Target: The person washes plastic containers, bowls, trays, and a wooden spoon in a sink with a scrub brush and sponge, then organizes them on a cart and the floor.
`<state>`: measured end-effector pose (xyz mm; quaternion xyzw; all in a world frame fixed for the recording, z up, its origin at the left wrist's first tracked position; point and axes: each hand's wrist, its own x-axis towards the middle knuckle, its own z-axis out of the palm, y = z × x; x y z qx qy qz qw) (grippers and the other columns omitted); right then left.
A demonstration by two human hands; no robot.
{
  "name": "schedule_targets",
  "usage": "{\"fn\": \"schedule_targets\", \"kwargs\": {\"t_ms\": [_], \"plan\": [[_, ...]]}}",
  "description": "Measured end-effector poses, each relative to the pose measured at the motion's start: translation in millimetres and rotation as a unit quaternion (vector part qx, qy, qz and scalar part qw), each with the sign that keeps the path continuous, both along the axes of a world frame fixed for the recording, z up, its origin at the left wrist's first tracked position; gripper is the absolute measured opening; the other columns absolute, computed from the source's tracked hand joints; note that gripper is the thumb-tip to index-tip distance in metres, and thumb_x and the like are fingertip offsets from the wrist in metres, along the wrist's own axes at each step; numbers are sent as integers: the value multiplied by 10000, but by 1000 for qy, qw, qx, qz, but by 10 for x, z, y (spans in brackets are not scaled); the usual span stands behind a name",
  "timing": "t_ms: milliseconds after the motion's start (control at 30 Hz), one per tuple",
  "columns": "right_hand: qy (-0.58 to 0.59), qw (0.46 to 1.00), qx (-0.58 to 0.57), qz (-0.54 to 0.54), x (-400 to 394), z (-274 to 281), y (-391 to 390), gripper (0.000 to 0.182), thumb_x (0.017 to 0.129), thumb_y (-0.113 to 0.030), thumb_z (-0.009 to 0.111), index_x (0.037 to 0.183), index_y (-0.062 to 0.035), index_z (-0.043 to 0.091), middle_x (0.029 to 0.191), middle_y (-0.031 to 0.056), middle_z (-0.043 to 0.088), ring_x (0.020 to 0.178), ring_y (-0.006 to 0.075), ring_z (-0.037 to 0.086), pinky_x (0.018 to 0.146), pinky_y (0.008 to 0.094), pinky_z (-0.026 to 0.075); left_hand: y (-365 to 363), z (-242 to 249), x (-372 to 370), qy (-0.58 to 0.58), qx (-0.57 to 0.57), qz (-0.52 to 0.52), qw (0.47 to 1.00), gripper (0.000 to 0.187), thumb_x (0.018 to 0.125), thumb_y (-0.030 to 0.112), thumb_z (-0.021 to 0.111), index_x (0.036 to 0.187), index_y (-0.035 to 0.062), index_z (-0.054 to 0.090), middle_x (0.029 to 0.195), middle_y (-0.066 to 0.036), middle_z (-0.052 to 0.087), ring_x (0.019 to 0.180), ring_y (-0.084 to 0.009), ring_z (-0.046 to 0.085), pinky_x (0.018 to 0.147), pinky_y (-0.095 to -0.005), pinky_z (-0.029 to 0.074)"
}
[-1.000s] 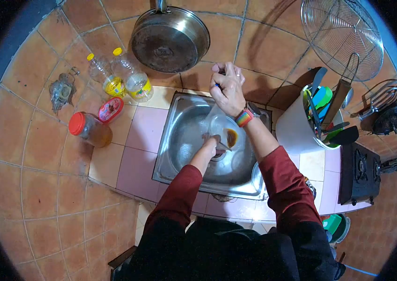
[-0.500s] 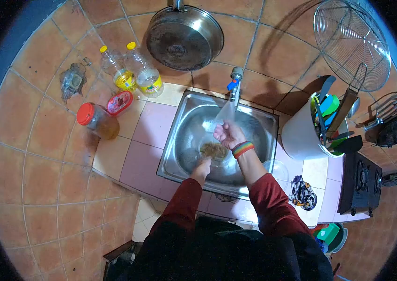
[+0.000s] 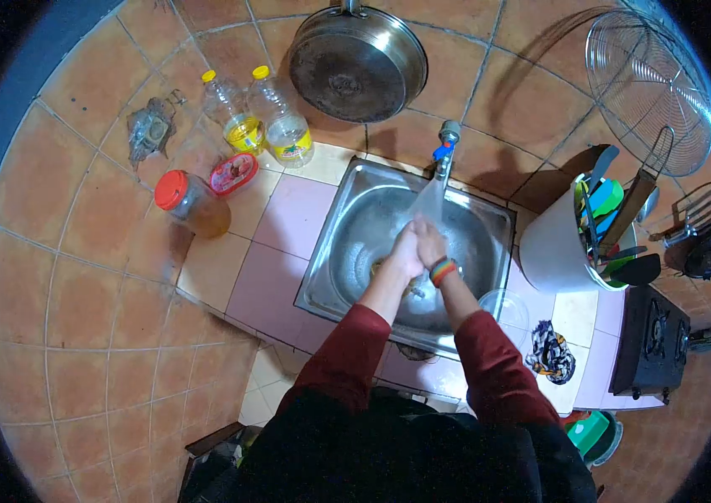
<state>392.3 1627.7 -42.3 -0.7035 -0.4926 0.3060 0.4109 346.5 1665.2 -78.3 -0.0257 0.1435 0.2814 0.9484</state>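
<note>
My left hand (image 3: 407, 253) and my right hand (image 3: 432, 243) are together over the sink (image 3: 355, 289), touching each other under the running water (image 3: 430, 201). The fingers of both point toward the stream and look stretched out, partly overlapping and wet. A striped band circles my right wrist. The tap (image 3: 444, 155) with a blue handle stands at the sink's back edge. Below my hands lies a brown mass (image 3: 377, 267) in the basin, mostly hidden by my left hand and forearm. Neither hand shows an object in it.
Left of the sink stand two plastic bottles (image 3: 288, 138), a red-lidded jar (image 3: 200, 210) and a red tub (image 3: 234, 173). To the right are a utensil bucket (image 3: 552, 243), a clear lid (image 3: 504, 310), a patterned cloth (image 3: 551, 352) and a stove (image 3: 653, 335). A pan (image 3: 355, 71) hangs behind.
My left hand has moved up from the brown mass to meet my right hand under the stream. The view has shifted slightly, so everything sits further right.
</note>
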Motion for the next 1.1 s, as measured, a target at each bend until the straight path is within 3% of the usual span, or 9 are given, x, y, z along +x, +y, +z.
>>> {"fn": "schedule_targets", "kwargs": {"t_ms": [67, 233, 433, 533, 567, 633, 700, 800, 1100], "plan": [[-77, 986, -147, 18, -70, 205, 18, 450, 849, -350, 255, 1133, -49, 432, 1204, 212, 353, 1167, 336, 258, 973, 426, 103, 18, -51, -104, 60, 68, -25, 996, 388, 789, 322, 399, 1061, 45, 390, 991, -127, 480, 920, -263, 461, 857, -403, 349], [-217, 936, 276, 38, -631, 603, -340, 300, 804, -226, 366, 831, -20, 581, 1044, 177, 488, 963, 401, 440, 908, 428, 277, -128, 112, -156, -186, -74, 284, 938, 372, 774, 239, 414, 1096, 54, 391, 1059, -110, 464, 993, -245, 429, 887, -407, 326], [-440, 884, -19, 156, -46, -1274, 404, 246, 729, -256, 414, 774, -87, 586, 847, 123, 562, 912, 304, 482, 910, 495, 198, 145, 306, -40, -555, -625, 394, 382, 344, 737, 166, 425, 1067, 71, 453, 1178, -120, 392, 1085, -268, 368, 894, -428, 315], [-302, 881, 316, 182, -444, 482, -35, 137, 664, -189, 479, 714, -137, 596, 744, 118, 583, 706, 239, 560, 623, 348, 430, 394, 110, -98, -465, -830, 308, 15, 348, 734, 172, 427, 1067, 85, 474, 1216, -116, 366, 1111, -262, 349, 901, -425, 310], [-325, 900, 239, 162, -362, 299, 83, 143, 660, -191, 478, 712, -124, 593, 750, 130, 582, 704, 250, 559, 613, 321, 433, 279, 0, -519, -411, -883, 0, -229, 301, 723, 156, 457, 1005, 85, 534, 1204, -109, 386, 1089, -283, 375, 896, -387, 324], [-345, 918, 152, 126, -111, -216, 290, 150, 656, -193, 477, 709, -111, 591, 757, 143, 582, 701, 261, 557, 602, 294, 436, 351, -65, -406, -456, -833, 176, -261, 306, 712, 152, 480, 1002, 72, 532, 1179, -126, 406, 1062, -288, 403, 881, -373, 337], [120, 993, 4, -12, 279, -682, 424, 160, 719, -185, 446, 726, -82, 567, 742, 116, 574, 688, 250, 546, 596, 290, 435, 383, 159, -344, -489, -740, 355, -296, 552, 699, 144, 505, 1204, 88, 289, 1095, -150, 469, 991, -286, 460, 834, -360, 368], [549, 827, 24, -120, 249, -540, 134, 205, 789, -199, 404, 747, -60, 549, 684, 41, 547, 635, 162, 513, 610, 298, 418, -29, 45, -649, -458, -775, 126, -416, 521, 663, 206, 556, 1115, 13, 383, 1048, -231, 461, 983, -340, 454, 824, -384, 366], [795, 596, 24, -110, 149, 306, -28, 139, 816, -110, 433, 904, -25, 501, 789, 84, 551, 706, 184, 571, 650, 301, 497, -382, -739, -922, -439, -748, 445, -224, 744, 630, 206, 545, 1256, 26, 186, 1249, -216, 280, 1178, -338, 220, 991, -387, 123]]}}
